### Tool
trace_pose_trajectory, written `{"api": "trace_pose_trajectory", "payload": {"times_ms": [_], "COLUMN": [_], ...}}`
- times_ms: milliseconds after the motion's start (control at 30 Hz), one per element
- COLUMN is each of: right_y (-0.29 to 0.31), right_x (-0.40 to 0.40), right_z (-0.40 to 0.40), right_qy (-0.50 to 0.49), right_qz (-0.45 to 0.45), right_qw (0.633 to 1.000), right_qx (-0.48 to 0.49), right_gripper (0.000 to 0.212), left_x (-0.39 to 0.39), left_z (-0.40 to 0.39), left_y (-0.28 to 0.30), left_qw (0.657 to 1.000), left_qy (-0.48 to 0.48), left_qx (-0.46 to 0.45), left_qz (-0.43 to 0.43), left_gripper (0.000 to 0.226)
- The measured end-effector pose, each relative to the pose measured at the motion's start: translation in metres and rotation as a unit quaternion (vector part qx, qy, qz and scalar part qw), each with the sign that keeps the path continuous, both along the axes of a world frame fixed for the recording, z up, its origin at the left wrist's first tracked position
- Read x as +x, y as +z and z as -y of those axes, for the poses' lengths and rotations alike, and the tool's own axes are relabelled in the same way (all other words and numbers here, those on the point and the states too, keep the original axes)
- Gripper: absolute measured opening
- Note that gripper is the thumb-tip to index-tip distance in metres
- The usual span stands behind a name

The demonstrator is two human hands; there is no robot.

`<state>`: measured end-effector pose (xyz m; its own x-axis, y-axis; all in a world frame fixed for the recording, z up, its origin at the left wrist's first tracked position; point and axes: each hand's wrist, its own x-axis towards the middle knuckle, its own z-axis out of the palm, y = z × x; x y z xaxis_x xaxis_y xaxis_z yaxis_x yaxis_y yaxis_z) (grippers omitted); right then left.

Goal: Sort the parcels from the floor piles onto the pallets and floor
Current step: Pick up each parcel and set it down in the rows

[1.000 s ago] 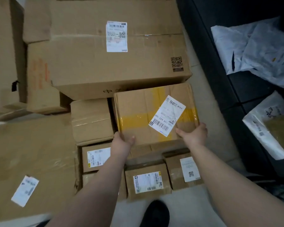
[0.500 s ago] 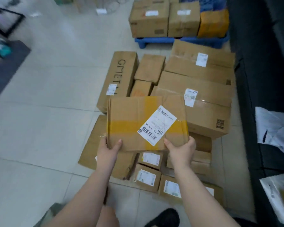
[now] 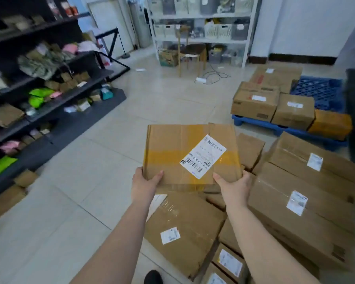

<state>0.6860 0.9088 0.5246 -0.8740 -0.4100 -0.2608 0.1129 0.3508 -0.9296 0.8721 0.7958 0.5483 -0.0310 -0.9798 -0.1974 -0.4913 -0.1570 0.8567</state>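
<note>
Both hands are on the parcel: the left hand (image 3: pixel 145 184) clamps the near left corner of the flat cardboard box (image 3: pixel 191 155), thumb on top, and the right hand (image 3: pixel 235 186) clamps the near right corner the same way, thumb pressed beside the white shipping label (image 3: pixel 202 156). The box is up in the air, held level at about waist height above the floor pile (image 3: pixel 295 201), clear of everything beneath it. And there is plenty beneath it: a big carton with a white sticker, long boxes on the right, small labelled parcels near the feet, all waiting on the tiles. Ahead on the right, the blue pallet (image 3: pixel 320 93) already carries several brown cartons and one yellow-wrapped one along its near edge, with bare grid showing behind. So the sorting looks partway through at best: some parcels placed, this one in transit, and a good heap left to clear.
</note>
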Motion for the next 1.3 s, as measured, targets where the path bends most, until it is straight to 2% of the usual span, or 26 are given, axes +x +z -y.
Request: {"api": "trace_pose_trajectory", "payload": {"times_ms": [133,233,400,567,733,1000,1300], "right_y": [0.018,0.028,0.047,0.059,0.062,0.036,0.034], "right_x": [0.04,0.074,0.128,0.16,0.175,0.165,0.09], "right_z": [0.078,0.141,0.235,0.312,0.39,0.584,0.8], "right_qy": [0.016,0.033,0.067,0.104,0.133,0.17,0.171], "right_qz": [-0.013,-0.017,-0.002,-0.013,-0.029,-0.029,-0.029], "right_qw": [1.0,0.999,0.995,0.991,0.986,0.98,0.981], "right_qx": [-0.015,-0.029,-0.068,-0.088,-0.1,-0.1,-0.091], "right_gripper": [0.085,0.089,0.087,0.08,0.077,0.078,0.076], "left_x": [0.048,0.088,0.15,0.184,0.205,0.196,0.119], "left_z": [0.07,0.122,0.202,0.265,0.327,0.495,0.721], "left_y": [0.022,0.039,0.054,0.067,0.066,0.057,0.061], "left_qw": [0.999,0.999,0.997,0.992,0.99,0.987,0.99], "left_qy": [0.01,0.012,0.038,0.075,0.108,0.136,0.131], "left_qx": [-0.005,-0.021,-0.048,-0.084,-0.072,-0.072,-0.043], "left_qz": [-0.032,-0.047,-0.054,-0.048,-0.045,-0.034,-0.018], "left_gripper": [0.044,0.037,0.037,0.035,0.04,0.043,0.044]}}
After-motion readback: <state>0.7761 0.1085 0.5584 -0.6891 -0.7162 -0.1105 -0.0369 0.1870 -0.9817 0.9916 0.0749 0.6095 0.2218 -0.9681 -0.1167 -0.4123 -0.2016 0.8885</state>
